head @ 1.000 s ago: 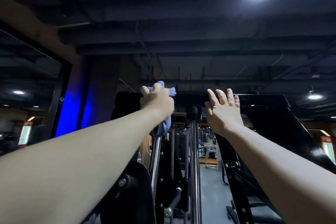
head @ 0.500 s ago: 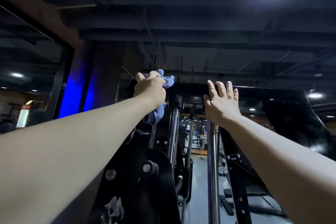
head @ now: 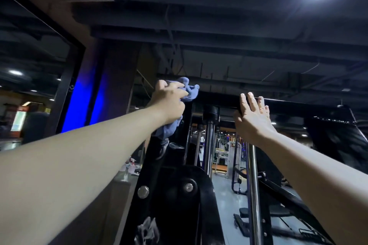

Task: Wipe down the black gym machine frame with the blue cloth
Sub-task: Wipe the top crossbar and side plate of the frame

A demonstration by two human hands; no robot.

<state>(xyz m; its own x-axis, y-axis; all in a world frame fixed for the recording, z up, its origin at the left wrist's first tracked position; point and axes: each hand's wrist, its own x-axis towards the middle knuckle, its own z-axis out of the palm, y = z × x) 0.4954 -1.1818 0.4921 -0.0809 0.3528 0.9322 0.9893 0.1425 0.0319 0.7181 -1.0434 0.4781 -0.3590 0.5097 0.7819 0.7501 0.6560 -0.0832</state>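
Dim gym ceiling overhead. Left hand point(head: 169, 101) grips the bunched blue cloth point(head: 189, 90) at the top left corner of the black gym machine frame point(head: 217, 98). Right hand point(head: 252, 117), fingers straight, braces on the top bar. Since a second ago the cloth has shifted left of the guide rods point(head: 208, 145); the left upright probably comes next.

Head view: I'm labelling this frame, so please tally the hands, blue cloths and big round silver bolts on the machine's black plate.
Hands: 2 (left hand, right hand)
blue cloth: 1
silver bolts: 2
Total: 5
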